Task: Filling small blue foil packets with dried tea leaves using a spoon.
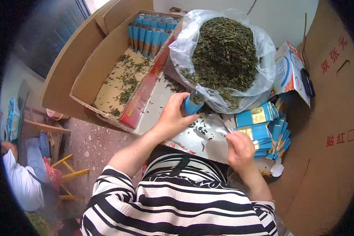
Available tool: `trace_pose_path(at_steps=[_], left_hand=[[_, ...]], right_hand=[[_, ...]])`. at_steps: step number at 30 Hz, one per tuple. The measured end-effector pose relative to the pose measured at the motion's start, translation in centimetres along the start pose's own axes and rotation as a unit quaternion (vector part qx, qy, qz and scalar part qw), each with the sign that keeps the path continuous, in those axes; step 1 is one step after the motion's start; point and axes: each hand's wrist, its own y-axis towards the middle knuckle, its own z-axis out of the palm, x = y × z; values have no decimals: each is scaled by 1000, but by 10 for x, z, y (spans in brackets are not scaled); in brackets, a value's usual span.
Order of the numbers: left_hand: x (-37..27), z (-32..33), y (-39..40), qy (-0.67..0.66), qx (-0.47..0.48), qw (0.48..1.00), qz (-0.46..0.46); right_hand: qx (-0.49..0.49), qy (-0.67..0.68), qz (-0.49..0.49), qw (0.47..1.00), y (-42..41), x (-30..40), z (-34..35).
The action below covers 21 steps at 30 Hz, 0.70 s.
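Observation:
My left hand [174, 113] grips a small blue packet [192, 106] whose open top shows dark dried leaves. In my right hand [240, 149] is the handle of a metal spoon [219, 123], its bowl over the white tabletop [183, 137]. Just beyond both hands, a clear plastic bag [267, 69] stands with its mouth rolled open around a heap of dried green leaves [225, 53]. Stacks of flat blue packets with gold panels [255, 132] lie to the right, close to my right hand.
At the left, a long cardboard box [91, 69] holds rows of upright blue packets [149, 37] and scattered leaves. A printed carton [289, 69] stands right of the bag, before a tall cardboard sheet [321, 118]. Lower left, another person [25, 180] sits near a yellow stool [73, 175].

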Motion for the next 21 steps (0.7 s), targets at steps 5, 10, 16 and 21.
trace_pose_path(at_steps=[5, 10, 16, 21], left_hand=[[-29, -28, 1, 13, 9, 1000, 24], [-62, -74, 16, -99, 4, 995, 3], [-81, -130, 82, -29, -33, 999, 6], [-29, -145, 139, 0, -36, 993, -110]], right_hand=[[19, 22, 94, 995, -41, -6, 18], [3, 79, 174, 982, -55, -10, 32], [-1, 112, 224, 968, -64, -16, 39], [8, 84, 185, 979, -63, -13, 40]])
